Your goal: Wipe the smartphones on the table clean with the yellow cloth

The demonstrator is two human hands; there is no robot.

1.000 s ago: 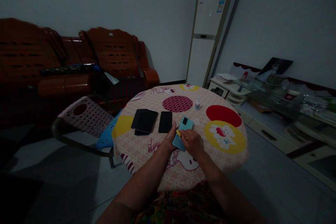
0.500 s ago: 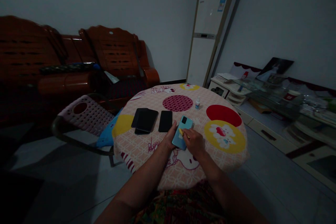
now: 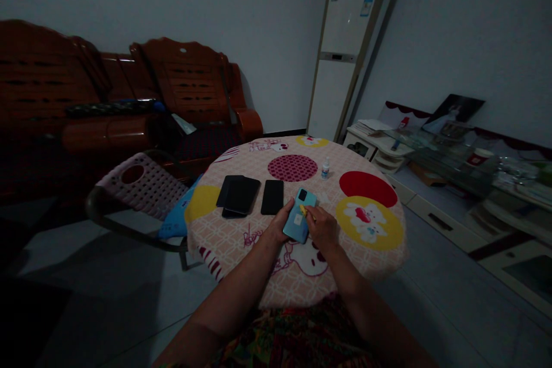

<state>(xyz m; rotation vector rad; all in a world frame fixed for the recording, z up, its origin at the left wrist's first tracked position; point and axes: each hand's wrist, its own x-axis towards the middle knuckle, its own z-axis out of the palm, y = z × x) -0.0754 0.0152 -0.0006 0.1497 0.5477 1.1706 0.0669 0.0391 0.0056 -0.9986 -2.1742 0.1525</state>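
A light blue smartphone is over the near part of the table, its back and dark camera block facing up. A small pale square patch shows on its back. My left hand is closed on the phone's left edge. Pinched in my right hand is a small yellow tool, its tip at the phone's back just above the patch; its exact kind is unclear. To the left lie a black phone and several overlapping dark flat devices. A small white bottle with a blue label stands beyond.
A patterned cloth covers the round table. At its left stand a woven chair with a blue bag and a wooden sofa. A low cabinet with a glass shelf runs along the right wall.
My right hand has shifted slightly right and up along the phone with the yellow tool, uncovering more of the pale patch. My left hand keeps its hold.
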